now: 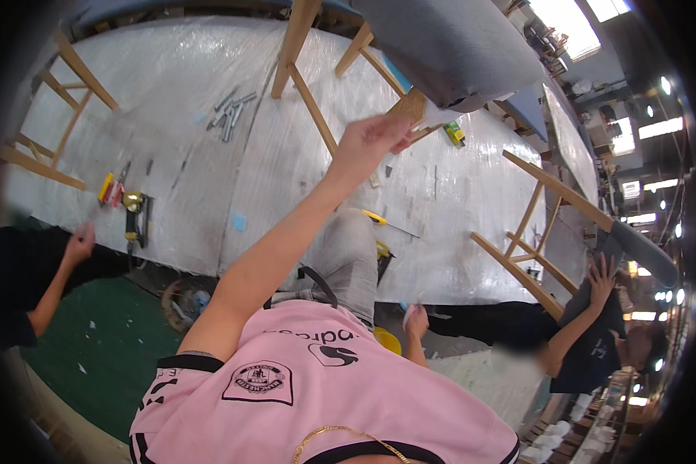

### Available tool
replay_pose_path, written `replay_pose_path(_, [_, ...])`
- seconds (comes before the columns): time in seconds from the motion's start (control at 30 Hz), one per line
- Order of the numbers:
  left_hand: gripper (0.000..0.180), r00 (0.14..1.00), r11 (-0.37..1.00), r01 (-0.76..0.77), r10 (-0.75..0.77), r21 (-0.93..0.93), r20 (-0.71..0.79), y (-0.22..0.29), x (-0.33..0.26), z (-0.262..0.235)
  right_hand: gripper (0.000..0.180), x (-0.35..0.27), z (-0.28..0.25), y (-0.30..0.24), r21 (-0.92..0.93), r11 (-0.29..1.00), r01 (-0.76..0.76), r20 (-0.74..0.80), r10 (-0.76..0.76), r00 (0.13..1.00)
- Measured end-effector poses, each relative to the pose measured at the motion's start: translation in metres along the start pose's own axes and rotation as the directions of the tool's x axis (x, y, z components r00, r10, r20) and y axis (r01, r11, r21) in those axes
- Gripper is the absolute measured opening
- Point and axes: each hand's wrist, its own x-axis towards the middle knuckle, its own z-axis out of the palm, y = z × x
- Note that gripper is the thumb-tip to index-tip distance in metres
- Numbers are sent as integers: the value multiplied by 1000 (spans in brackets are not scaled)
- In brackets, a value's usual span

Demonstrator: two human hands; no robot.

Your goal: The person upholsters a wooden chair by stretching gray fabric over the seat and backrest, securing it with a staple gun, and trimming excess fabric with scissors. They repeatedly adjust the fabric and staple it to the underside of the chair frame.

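Observation:
My left hand (375,141) reaches forward, its fingers closed at a wooden leg (411,105) of a grey upholstered chair (456,50). The chair lies tipped on the plastic-covered table (271,178); my fingers partly cover the wood. Down by my right side, my right hand (416,319) is closed around something small, of which only a pale bluish bit shows. A yellow-handled screwdriver (374,217) lies beside my raised leg, near a yellow-and-black tool (383,251). Beyond my left hand is a small green-and-yellow box (455,134).
Several metal bolts or tubes (230,114) lie left of the chair. A nail gun (134,216) and red and yellow hand tools (110,189) sit at the left edge. Other wooden chair legs (73,127) stand farther left. At right, a co-worker's hand (602,280) touches another chair (553,201).

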Motion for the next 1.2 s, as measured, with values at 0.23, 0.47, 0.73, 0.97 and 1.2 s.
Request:
replay_pose_path(0.23, [32, 993, 992, 0, 15, 127, -118, 49, 25, 27, 56, -89, 13, 112, 107, 808, -579, -147, 589, 794])
replay_pose_path(0.47, [30, 993, 950, 31, 7, 310, -121, 59, 23, 24, 65, -59, 92, 77, 396, 810, -434, 104, 430, 897])
replay_pose_path(0.73, [28, 998, 883, 54, -55, 466, -13, 90, 34, 15, 50, -23, 93, -26, 600, 669, -438, 230, 380, 896])
replay_pose_path(0.97, [22, 1000, 976, -5, 7, 220, -12, 63, 44, 6, 40, -14, 122, 27, 592, 720, -363, 292, 228, 929])
replay_pose_path(1.2, [19, 985, 986, 15, 14, 167, -174, 55, 36, 34, 46, -7, 135, 33, 181, 973, -142, 21, 140, 990])
